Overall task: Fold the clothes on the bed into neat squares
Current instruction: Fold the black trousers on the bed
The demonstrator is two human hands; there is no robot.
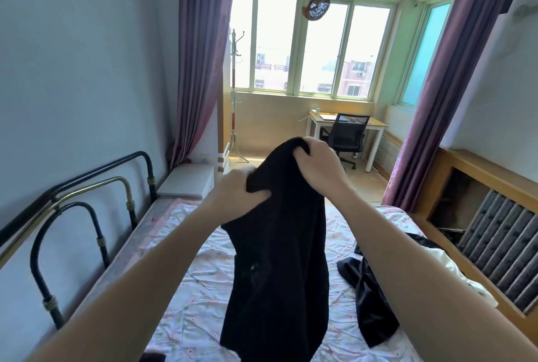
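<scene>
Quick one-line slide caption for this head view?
Both hands, left hand and right hand, grip a black garment above the bed.

No lettering, label, brand, number or sign can be read anywhere in this view.
</scene>
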